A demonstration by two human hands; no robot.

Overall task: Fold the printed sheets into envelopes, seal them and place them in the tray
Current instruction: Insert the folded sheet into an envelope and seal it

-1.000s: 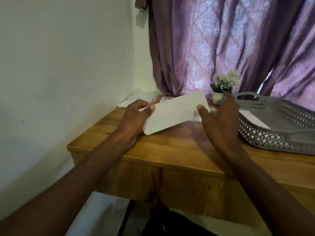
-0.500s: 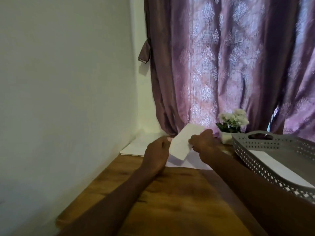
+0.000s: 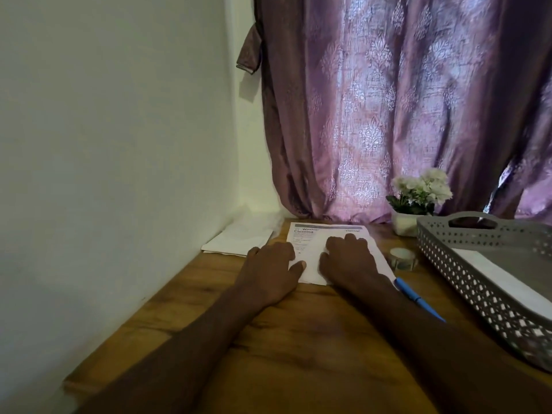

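1. A wooden table with a grained top stands against a plain wall and a patterned purple curtain.
2. The left hand and right hand lie flat, fingers relaxed, pressing the printed sheet.
3. To the left lies a stack of white envelopes.
4. To the right are a tape roll, a blue pen and a perforated grey tray holding white paper.

Dim room, backlit through the curtain, edges bowed
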